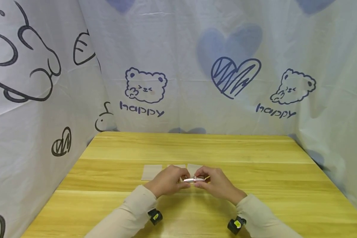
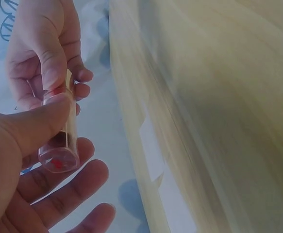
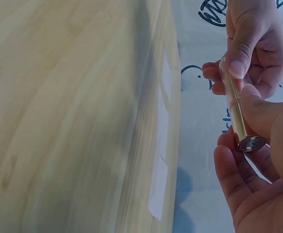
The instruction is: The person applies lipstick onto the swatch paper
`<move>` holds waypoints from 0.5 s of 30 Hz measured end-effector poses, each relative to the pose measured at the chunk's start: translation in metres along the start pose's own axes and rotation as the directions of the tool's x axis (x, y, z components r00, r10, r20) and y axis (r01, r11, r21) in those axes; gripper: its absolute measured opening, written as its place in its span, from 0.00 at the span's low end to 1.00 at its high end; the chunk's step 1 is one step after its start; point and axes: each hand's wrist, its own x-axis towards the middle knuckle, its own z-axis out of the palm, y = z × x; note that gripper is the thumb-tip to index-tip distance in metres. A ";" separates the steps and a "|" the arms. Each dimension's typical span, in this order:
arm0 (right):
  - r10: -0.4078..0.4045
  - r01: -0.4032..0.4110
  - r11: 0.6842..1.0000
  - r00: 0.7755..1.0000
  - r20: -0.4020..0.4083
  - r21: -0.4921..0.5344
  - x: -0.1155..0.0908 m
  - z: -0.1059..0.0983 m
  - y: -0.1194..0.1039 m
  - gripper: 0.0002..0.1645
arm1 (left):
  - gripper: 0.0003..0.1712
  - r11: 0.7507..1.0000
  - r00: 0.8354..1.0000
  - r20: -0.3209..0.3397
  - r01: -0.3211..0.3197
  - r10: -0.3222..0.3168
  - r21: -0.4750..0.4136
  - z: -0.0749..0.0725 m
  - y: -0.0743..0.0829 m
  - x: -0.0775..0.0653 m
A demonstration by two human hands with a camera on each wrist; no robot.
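Over the table, both hands hold a slim lipstick (image 1: 193,179) level between them. My left hand (image 1: 168,180) pinches its clear end (image 2: 58,160) between thumb and fingers; some red shows inside in the left wrist view. From the other side, my right hand (image 1: 218,183) pinches the shiny metallic end (image 3: 238,121), which carries a round dark label (image 3: 251,143) on its base. The thumbs lie close together along the tube. Behind the hands, three pale paper squares lie in a row: a left one (image 1: 151,172), a middle one and a right one (image 1: 193,168), the latter two partly hidden.
A yellow wood-grain table (image 1: 256,158) spans the front. White cloth (image 1: 184,39) with printed hearts and bears hangs behind it and at both sides. Black wrist cameras sit on both sleeves, the left camera (image 1: 155,217) and the right camera (image 1: 236,224).
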 end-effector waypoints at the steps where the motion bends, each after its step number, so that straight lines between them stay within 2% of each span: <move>1: 0.004 -0.004 1.000 1.000 0.000 -0.001 0.000 0.000 0.000 0.10 | 0.09 1.000 1.000 0.000 0.002 -0.002 -0.004 0.000 0.000 0.000; 15: 0.025 -0.025 0.999 1.000 0.003 -0.024 -0.001 -0.003 -0.001 0.11 | 0.08 0.999 1.000 0.015 0.028 -0.028 -0.044 -0.003 0.002 0.000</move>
